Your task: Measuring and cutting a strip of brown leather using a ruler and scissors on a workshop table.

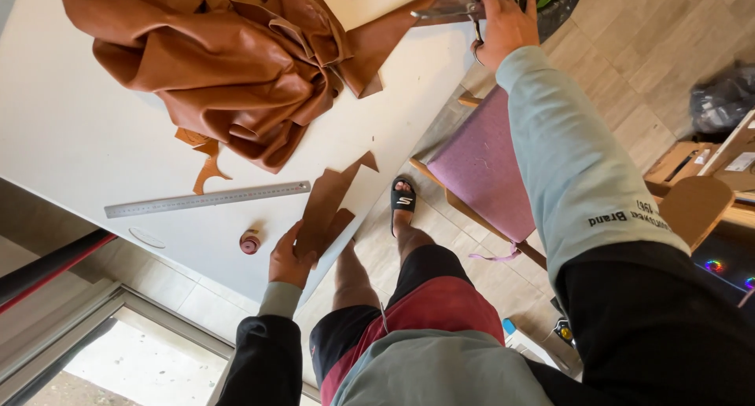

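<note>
My left hand point(288, 258) grips a cut piece of brown leather point(326, 209) at the near edge of the white table point(71, 138). My right hand point(503, 28) reaches out at the top of the view and is closed on a pair of scissors point(447, 9), whose blades point left toward a strip of the leather. A large crumpled heap of brown leather point(236, 60) lies on the table between the hands. A steel ruler point(206, 199) lies left of my left hand, with small leather offcuts point(206, 158) above it.
A small red and white spool point(250, 241) sits by the table edge beside my left hand. A wooden chair with a purple seat point(481, 170) stands under my right arm. My foot in a black sandal point(403, 200) rests on the tiled floor. Cardboard boxes point(700, 178) stand at right.
</note>
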